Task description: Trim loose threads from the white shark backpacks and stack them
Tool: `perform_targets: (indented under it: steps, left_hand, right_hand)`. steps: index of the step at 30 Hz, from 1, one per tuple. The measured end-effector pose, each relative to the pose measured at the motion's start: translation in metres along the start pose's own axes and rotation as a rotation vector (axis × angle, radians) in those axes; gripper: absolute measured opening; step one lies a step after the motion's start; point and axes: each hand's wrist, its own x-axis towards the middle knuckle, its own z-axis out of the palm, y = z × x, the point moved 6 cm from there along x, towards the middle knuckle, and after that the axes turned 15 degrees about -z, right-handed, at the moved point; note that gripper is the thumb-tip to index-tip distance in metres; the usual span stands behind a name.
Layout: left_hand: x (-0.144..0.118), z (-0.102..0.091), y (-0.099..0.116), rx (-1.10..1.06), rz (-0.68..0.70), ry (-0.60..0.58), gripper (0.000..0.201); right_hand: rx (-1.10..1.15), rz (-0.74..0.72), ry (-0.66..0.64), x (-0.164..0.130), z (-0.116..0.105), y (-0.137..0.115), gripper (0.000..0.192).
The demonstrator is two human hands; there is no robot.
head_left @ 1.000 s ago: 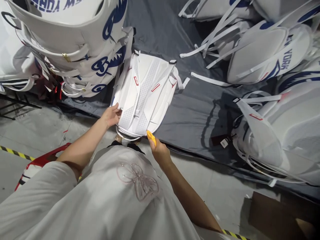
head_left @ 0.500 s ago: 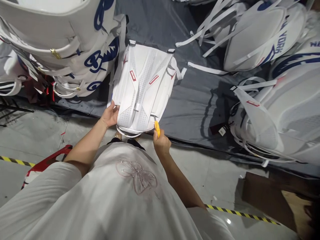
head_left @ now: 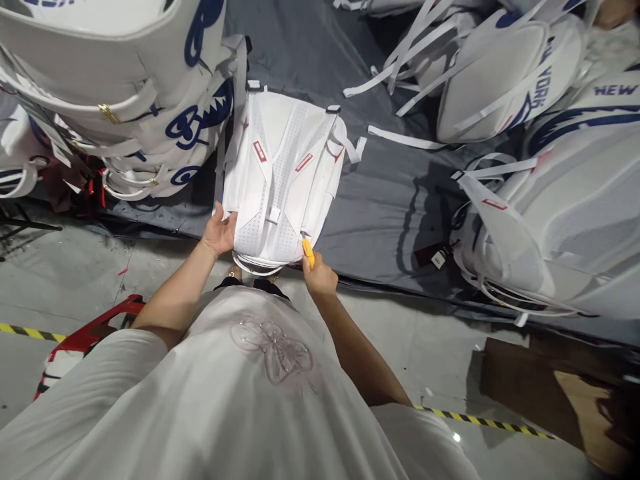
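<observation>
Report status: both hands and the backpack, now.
Left hand holds white backpack at its near edge. Right hand, grip shut on yellow cutter, tip at backpack. Nothing in the way.

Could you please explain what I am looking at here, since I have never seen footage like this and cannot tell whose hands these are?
The picture comes from a camera worn on a person's head, looking down past their white shirt. Both bare hands are their own. The left hand grips the near left edge of a white backpack lying back-side up on a grey sheet. The right hand holds a small yellow tool against the backpack's near right edge. More white bags with blue print are piled to the left and right.
</observation>
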Motion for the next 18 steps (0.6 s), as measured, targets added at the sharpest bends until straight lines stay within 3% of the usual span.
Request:
perform_targets:
  steps: [6, 14, 18]
  left_hand:
    - [0.0, 0.005, 0.0, -0.014, 0.029, -0.074, 0.084]
    - [0.029, 0.02, 0.002, 0.01, 0.002, -0.081, 0.081]
    - [0.032, 0.025, 0.005, 0.014, 0.012, -0.095, 0.08]
  right_hand:
    - [0.023, 0.002, 0.064, -0.049, 0.0, 0.011, 0.035]
    - [0.112, 0.065, 0.086, -0.062, -0.004, 0.014, 0.034]
    - [0.14, 0.086, 0.051, -0.096, 0.009, 0.021, 0.036]
